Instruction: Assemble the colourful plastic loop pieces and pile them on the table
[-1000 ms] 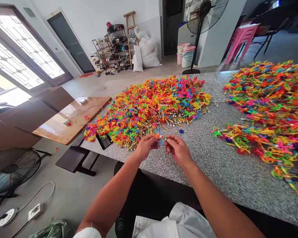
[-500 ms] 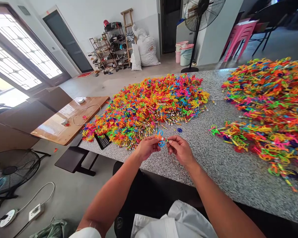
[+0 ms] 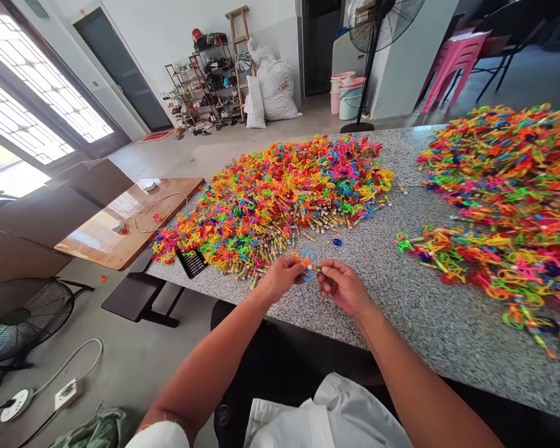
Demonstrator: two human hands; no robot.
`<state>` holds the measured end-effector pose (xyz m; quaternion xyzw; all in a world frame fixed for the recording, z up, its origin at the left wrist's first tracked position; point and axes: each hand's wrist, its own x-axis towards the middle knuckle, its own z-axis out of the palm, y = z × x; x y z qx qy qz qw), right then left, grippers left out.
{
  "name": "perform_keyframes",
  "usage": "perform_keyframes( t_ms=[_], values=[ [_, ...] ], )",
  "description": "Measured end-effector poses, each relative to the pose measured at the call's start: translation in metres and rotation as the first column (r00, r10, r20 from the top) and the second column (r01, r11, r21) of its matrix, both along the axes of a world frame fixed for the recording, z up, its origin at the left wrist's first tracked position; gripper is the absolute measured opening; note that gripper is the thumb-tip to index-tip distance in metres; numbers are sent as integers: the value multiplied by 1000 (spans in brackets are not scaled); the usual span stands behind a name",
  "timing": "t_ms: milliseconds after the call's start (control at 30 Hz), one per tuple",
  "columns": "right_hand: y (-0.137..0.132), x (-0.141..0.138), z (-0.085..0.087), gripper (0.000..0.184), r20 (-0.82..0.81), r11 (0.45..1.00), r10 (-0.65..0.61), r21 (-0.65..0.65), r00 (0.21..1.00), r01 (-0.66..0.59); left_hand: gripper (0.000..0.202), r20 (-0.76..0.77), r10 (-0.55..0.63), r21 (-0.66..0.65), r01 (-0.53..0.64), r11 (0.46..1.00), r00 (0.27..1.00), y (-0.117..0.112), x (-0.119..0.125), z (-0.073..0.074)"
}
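My left hand (image 3: 282,277) and my right hand (image 3: 343,286) meet above the speckled granite table (image 3: 401,311), near its front edge. Both pinch one small plastic toy (image 3: 307,266) with orange and blue rings; the left holds the ringed end, the right the thin stick end. Just beyond them lies a big heap of bright plastic ring toys (image 3: 284,199). A second heap (image 3: 508,180) covers the table's right side. A lone blue ring (image 3: 337,242) lies on the stone past my right hand.
A small black grille piece (image 3: 192,262) sits at the left heap's near corner. A low wooden table (image 3: 126,227) stands left of the stone one, floor fans (image 3: 18,317) at left and a standing fan (image 3: 378,37) behind. A power strip (image 3: 68,393) lies on the floor.
Both hands kept their pinch on the toy and turned it a little between the fingers. The camera drifted slightly, shifting the scene up and left.
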<state>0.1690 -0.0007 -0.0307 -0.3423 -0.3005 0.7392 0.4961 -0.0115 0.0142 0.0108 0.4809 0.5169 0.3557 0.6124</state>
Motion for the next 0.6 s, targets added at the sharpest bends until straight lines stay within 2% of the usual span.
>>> perform_keyframes(
  t_ms=[133, 233, 333, 433, 467, 500, 533, 600],
  values=[
    [-3, 7, 3, 30, 52, 996, -22, 82, 998, 17, 31, -27, -73, -34, 73, 997, 997, 0, 1, 4],
    [-7, 10, 3, 29, 190, 975, -83, 219, 978, 40, 27, -199, -31, 70, 46, 996, 979, -2, 9, 0],
    [-12, 14, 0, 29, 379, 937, -179, 346, 908, 41, 27, -393, 27, 202, 58, 978, 919, -5, 23, -9],
    [-13, 34, -4, 29, 551, 924, -274, 377, 788, 58, 18, -465, 64, 287, 82, 954, 883, -3, 27, -18],
    [-11, 45, -5, 29, 571, 921, -330, 371, 752, 123, 13, -469, 85, 303, 71, 950, 879, 0, 22, -20],
    [-7, 58, -6, 29, 552, 901, -414, 361, 724, 240, 12, -477, 118, 316, 45, 948, 871, 4, 14, -22],
    [-2, 72, -7, 31, 500, 856, -516, 343, 696, 388, 15, -505, 176, 326, -2, 945, 845, 9, 3, -24],
    [12, 95, -11, 34, 334, 690, -720, 256, 608, 677, 16, -616, 296, 345, -87, 934, 730, 19, -24, -26]
  ],
)
